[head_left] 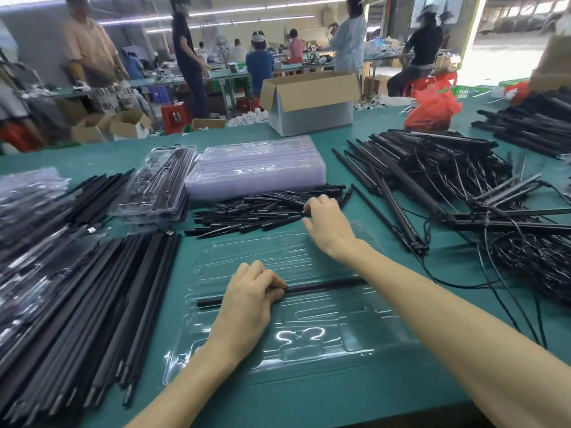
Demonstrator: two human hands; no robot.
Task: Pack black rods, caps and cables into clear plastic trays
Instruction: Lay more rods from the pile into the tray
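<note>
Head view, packing bench. One clear moulded plastic tray (312, 338) lay flat on the teal-green table mat (438, 307) directly in front of the person, nearly empty. A single long black rod (324, 285) sat crosswise in one of its channels. The left hand (247, 299) was on the rod's left half, fingers curled over it and gripping it against the tray. The right hand (327, 227) reached past the tray's far edge to the loose heap of short black tapered caps (253, 211). Its fingers were bent down at the heap's near edge, but whether they had pinched a piece could not be told.

Supplies around: a bundle of long black rods (92, 291) at left, a stack of empty clear trays (256, 168) behind the caps, and tangled black cables (525, 251) mixed with more rods at right.

Handling, as judged — the rod looked stiff, light and smooth, best held near mid-length and pressed down along the channel so both ends seat. The tray appeared thin and flexible, likely to slide or buckle unless one hand pinned it. Caps were small and prone to roll, so a fingertip pinch on the thicker end suited them. Cables looked limp and snag-prone — better lifted by the plug and drawn out slowly.
</note>
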